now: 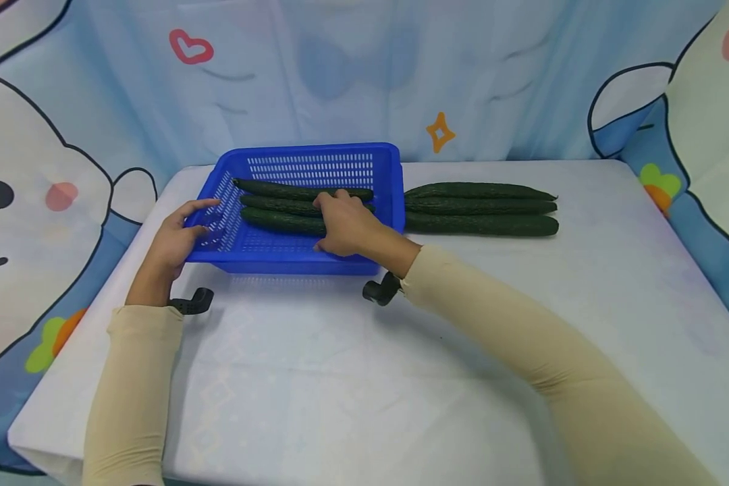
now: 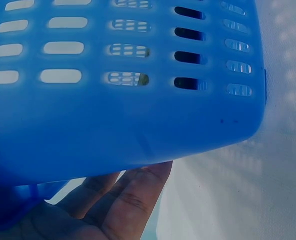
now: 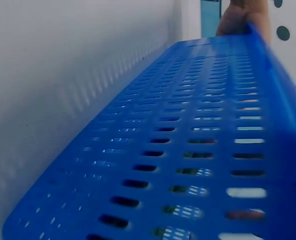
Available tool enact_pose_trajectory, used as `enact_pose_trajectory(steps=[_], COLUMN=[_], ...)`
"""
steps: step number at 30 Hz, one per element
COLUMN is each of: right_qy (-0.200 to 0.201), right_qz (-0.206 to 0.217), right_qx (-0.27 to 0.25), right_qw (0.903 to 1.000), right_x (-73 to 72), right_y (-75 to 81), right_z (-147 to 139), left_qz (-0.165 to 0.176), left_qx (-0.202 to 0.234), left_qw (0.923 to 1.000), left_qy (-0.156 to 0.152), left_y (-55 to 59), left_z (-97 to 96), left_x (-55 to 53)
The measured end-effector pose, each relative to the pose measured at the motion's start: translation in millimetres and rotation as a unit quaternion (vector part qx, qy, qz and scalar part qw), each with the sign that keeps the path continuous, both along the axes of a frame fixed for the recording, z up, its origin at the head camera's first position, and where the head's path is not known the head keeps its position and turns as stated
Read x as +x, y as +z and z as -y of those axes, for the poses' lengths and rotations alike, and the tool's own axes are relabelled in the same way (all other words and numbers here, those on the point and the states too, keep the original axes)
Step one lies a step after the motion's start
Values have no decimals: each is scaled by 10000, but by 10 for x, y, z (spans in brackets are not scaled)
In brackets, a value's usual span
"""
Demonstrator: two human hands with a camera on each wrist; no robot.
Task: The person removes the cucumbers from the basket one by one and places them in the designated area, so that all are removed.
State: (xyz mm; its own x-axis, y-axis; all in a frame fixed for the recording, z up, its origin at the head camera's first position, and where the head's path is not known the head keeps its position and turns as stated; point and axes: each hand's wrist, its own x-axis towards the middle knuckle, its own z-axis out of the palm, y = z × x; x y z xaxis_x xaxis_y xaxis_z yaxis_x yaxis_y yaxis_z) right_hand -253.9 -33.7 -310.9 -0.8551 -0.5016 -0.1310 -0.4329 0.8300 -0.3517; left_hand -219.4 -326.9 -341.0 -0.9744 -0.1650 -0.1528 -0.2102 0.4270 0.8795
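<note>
Beige sleeves point(image 1: 522, 344) are nearest to the head camera, one coming in from seven o'clock and the other from five o'clock. At twelve o'clock hangs a light blue curtain point(image 1: 492, 61), with big cartoon animals printed at nine and three o'clock. Before it stands a table point(image 1: 316, 391), covered in white.

On the far part of the table, a little toward eleven o'clock, is a blue basket point(image 1: 291, 267) with many small holes in its walls. Three cucumbers point(image 1: 279, 220) lie inside it, side by side, their length running from nine to three o'clock. Three other cucumbers point(image 1: 480, 225) lie on the table at the basket's three o'clock, in the same direction; whether they touch its wall, I cannot tell.

The right hand point(image 1: 349, 223) reaches into the basket over the cucumbers, with its thumb wide apart from the fingers. It hides part of them, so I cannot tell if it grips one. The left hand point(image 1: 173, 236) holds the basket's rim at nine o'clock; in the left wrist view its fingers are partly hidden behind the rim.

Near each wrist is a black device point(image 1: 383, 290). Smaller on the curtain are a red heart point(image 1: 191, 47) at eleven o'clock and an orange star point(image 1: 441, 132) at one o'clock.
</note>
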Motion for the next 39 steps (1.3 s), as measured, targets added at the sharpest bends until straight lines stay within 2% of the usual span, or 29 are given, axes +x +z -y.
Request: enact_pose_trajectory(steps=[11,20,25,28,34,39], right_qy=[-308,-338,-110,41,119,356], right_qz=[164,558,858,901,788,504], right_qx=[716,1174,1297,1367,1491,1471], right_qw=[9968,9909,9878,9865,9856,9872], right_x=[-139,-190,-230,-248,-224,-207], right_y=[-127,-171,-194,-207,-206,-196], right_z=[161,173,176,187,211,198], left_qz=[77,45,46,51,47,48], left_qx=[84,64,33,33,34,28], left_qw=[9999,10000,10000,10000,10000,10000], left_qy=[17,-12,14,28,41,23], left_y=[-22,7,13,14,1,8], left_z=[-2,-2,-4,-1,5,4], left_x=[-7,-6,2,6,5,2])
